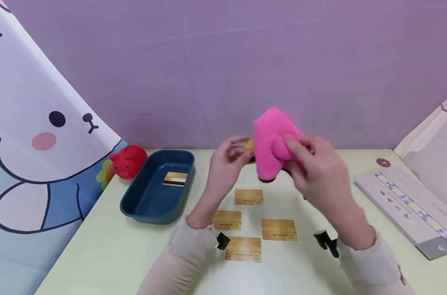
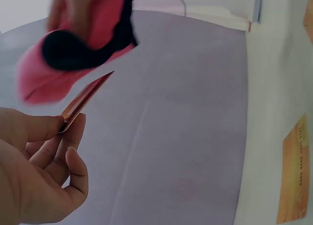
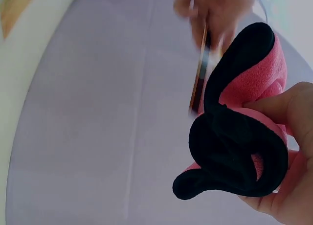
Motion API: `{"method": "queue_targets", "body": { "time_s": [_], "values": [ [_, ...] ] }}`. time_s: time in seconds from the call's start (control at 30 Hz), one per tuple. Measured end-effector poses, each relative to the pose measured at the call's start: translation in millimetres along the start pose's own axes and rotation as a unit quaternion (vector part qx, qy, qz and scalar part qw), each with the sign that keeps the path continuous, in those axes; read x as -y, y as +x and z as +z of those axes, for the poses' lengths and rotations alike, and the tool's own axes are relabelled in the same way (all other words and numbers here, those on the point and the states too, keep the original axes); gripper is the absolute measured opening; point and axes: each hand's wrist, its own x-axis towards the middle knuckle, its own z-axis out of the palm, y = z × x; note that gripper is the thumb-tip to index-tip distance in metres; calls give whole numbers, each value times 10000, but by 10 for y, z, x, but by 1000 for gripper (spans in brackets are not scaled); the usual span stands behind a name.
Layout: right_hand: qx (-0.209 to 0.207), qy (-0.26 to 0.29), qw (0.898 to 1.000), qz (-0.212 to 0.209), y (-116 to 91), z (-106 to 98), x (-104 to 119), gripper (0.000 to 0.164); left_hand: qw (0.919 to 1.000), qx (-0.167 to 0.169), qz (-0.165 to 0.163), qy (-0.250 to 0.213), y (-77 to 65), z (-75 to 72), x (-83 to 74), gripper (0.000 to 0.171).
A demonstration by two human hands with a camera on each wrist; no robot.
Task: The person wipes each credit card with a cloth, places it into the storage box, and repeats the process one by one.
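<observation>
- Head cam: the left hand (image 1: pixel 227 162) has a card (image 1: pixel 249 144) pinched between thumb and fingertips. It's up in the air over the worktop (image 1: pixel 308 270), toward the far edge, and the cloth partly covers it.
- Same view, the right hand (image 1: pixel 321 172) has its thumb and fingers curled round a bunched pink cloth (image 1: pixel 269 147) with black trim, right beside the card. Can't tell if the two are touching.
- Below the hands, four gold cards lie flat around the middle of the worktop: one nearest the far edge (image 1: pixel 249 196), one partly behind the left forearm (image 1: pixel 228 220), one to the right (image 1: pixel 279 229) and one closest to the camera (image 1: pixel 243 248).
- Over by the left edge there's a blue tray (image 1: pixel 151 203) with another card (image 1: pixel 174 179) lying in it, plus a red piggy bank (image 1: pixel 129 161) just outside, near the far left corner.
- Right edge has a grey box or book, can't tell which (image 1: pixel 404 209), and a red chip (image 1: pixel 383 162) near the far right corner.
- Left wrist cam: pinch is easy to see here, card tilted up between thumb and fingers, pink cloth blurry just above.
- Right wrist cam: cloth's all folds and black edging in the fingers, card nearly edge-on behind it, left hand blurred.
</observation>
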Motion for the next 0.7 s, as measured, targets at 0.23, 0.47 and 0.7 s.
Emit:
{"method": "queue_targets", "body": {
  "time_s": [0.23, 0.47, 0.7],
  "values": [
    [235, -13, 9983, -532, -73, 175, 213, 36, 9998, -28, 198, -25, -79, 99, 13, 26],
    [207, -74, 9997, -122, -85, 167, 175, 41, 9999, 83, -115, -25, -80, 105, -23, 38],
    [378, -239, 9987, 250, -70, 110, 65, 38, 9997, 246, -32, -4, -39, 48, -57, 30]
  ]
}}
